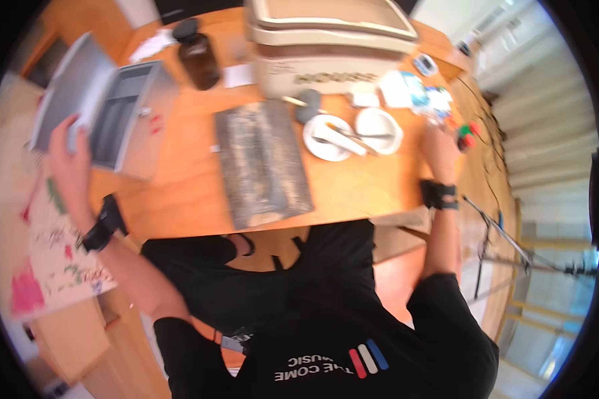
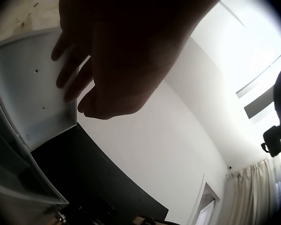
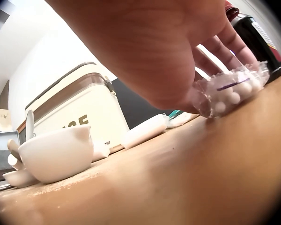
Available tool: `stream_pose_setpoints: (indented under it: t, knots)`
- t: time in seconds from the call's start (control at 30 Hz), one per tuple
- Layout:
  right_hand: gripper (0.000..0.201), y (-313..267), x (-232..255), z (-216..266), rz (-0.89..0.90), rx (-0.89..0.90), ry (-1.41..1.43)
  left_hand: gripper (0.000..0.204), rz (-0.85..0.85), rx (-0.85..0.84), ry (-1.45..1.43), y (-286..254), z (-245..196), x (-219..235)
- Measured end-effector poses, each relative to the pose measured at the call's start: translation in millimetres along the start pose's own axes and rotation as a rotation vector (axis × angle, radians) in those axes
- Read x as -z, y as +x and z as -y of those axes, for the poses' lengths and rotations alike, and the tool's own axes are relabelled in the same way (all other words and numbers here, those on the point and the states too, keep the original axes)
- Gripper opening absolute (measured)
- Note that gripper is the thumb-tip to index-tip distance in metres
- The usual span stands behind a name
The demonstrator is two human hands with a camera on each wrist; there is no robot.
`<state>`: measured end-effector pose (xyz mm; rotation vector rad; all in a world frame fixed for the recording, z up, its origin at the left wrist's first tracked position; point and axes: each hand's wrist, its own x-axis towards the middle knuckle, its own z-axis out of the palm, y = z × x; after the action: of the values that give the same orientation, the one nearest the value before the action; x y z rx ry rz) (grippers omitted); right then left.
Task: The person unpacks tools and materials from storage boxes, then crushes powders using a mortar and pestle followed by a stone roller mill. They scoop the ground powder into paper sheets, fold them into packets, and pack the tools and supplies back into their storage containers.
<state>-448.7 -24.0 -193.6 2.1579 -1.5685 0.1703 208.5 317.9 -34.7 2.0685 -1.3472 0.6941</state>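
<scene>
My left hand (image 1: 70, 163) is at the near edge of the raised lid (image 1: 73, 90) of a grey metal box (image 1: 136, 123). In the left wrist view its fingers (image 2: 77, 82) are loosely extended and overlap the lid's inner face. At the table's right side, my right hand (image 1: 439, 149) holds a clear plastic packet of small white balls (image 3: 232, 96), low over the tabletop. The fingers reach behind the packet, and the thumb side is at its near end. Beside it stands a dark bottle with a red cap (image 3: 260, 42).
Two white bowls (image 1: 326, 151) with utensils across them stand right of a dark, worn board (image 1: 263, 163). Behind are a cream storage box (image 1: 333, 70) and a brown bottle (image 1: 198, 60). White powder (image 3: 65, 185) dusts the table near a bowl. A tripod (image 1: 506, 236) stands off the right edge.
</scene>
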Motion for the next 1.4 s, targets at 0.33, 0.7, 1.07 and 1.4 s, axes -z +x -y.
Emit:
stream_pose_setpoints:
  t: [0.33, 0.7, 1.07, 1.4]
  knots:
    - [0.025, -7, 103, 35, -0.221, 0.169, 0.368, 0.014, -0.529, -0.02, 0.2, -3, 0, 15]
    - [0.021, -32, 192, 120, -0.259, 0.384, 0.771, 0.031, 0.344, 0.321, 0.145, -16, -16, -21]
    - [0.02, -64, 170, 110, -0.229, 0.344, 0.904, 0.022, 0.198, 0.273, -0.042, -1, -12, -2]
    - [0.017, -103, 143, 97, -0.267, 0.226, 1.039, 0.029, 0.339, -0.344, -0.488, 142, -207, -17]
